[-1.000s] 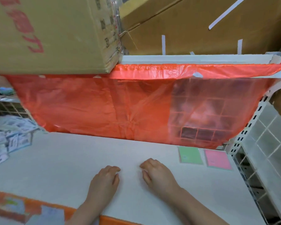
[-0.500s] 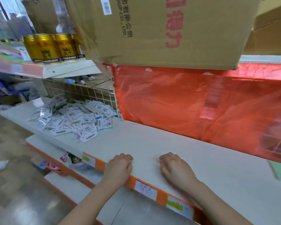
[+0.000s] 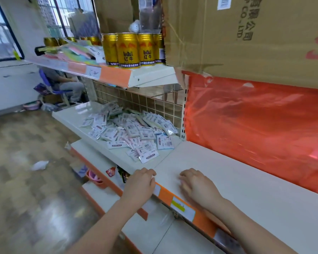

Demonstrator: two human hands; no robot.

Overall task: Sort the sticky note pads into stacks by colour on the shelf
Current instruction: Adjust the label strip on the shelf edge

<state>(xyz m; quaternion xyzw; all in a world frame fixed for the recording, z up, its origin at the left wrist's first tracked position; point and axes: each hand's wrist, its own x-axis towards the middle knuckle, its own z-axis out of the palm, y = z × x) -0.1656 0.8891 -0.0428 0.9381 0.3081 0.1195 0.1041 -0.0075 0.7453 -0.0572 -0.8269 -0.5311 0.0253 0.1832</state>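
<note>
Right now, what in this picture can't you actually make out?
- Print on the heap of small packets: too small, head view.
- What stands behind the orange plastic sheet: veiled by it.
- Cardboard box: cut off by the top and right edges.
- Fingertips of left hand and right hand: curled under.
- Coloured pads on the upper shelf: blurred.

The shelf (image 3: 237, 173) in the lower right of the frame looks like painted metal, off-white, smooth and matt. Behind it hangs a thin orange plastic sheet (image 3: 255, 125), glossy, translucent and creased. Above, at upper right, the box (image 3: 246, 37) is brown cardboard, matt, with shiny clear tape along its edges. The cans (image 3: 128, 50) at upper centre are gold metal with a bright sheen. The packets (image 3: 132, 132) at centre are glossy plastic wrappers. The floor (image 3: 26, 180) at lower left is polished and reflective.
</note>
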